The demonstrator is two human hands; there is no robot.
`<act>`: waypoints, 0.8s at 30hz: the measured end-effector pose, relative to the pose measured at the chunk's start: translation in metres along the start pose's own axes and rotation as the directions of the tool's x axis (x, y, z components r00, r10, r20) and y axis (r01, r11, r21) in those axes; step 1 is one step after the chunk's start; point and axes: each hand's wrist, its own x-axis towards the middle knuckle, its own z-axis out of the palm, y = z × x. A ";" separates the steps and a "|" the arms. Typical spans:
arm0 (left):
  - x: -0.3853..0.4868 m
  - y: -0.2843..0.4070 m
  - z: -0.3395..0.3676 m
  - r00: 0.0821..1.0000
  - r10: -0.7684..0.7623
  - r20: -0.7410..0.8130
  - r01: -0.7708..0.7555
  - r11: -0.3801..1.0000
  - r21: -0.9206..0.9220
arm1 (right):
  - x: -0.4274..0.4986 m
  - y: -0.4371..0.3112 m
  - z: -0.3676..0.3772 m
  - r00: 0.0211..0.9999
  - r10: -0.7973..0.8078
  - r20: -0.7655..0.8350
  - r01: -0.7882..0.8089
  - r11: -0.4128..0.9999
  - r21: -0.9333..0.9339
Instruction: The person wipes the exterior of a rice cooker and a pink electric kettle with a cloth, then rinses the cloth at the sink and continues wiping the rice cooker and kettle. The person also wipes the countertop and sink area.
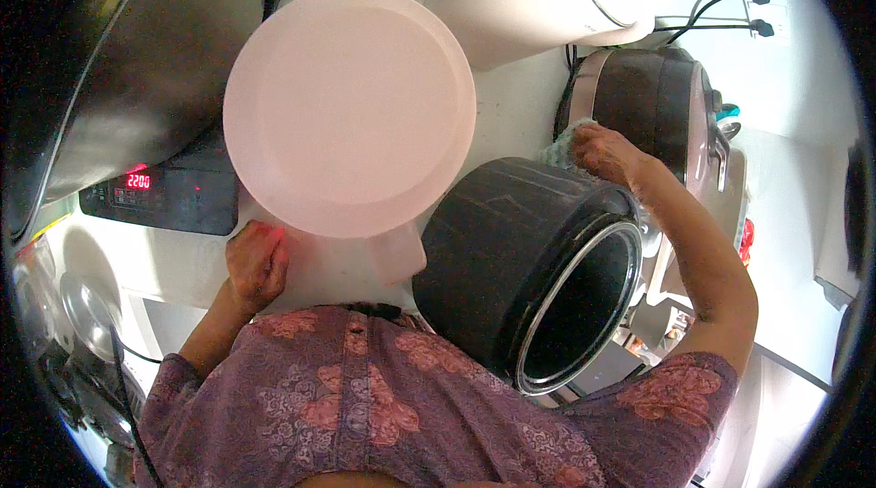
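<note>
A green-and-white cloth (565, 148) is bunched under my right hand (609, 151), which grips it on the counter between a black cylindrical appliance (489, 242) and a rice cooker (636, 105). The black appliance has a silver ring around its dark end. My left hand (257, 263) rests near the counter's front edge with its fingers curled in; nothing shows in it, and red light falls on its knuckles. Just beyond it is a pale pink round vessel (349, 105) with a pouring lip and a short handle, seen from above. It hides part of the counter.
On the left, a black induction cooker (161, 194) shows a lit red display beneath a large dark metal vessel (164, 57). A tall pink container (520, 2) stands at the back. Black plugs (758, 9) sit in the wall sockets. A glossy round metal object (89, 313) lies lower left.
</note>
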 end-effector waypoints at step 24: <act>0.015 0.008 0.000 0.994 -0.073 0.081 0.074 0.997 -0.014 | 0.115 0.083 0.021 0.786 0.614 -0.070 -0.589 0.778 0.218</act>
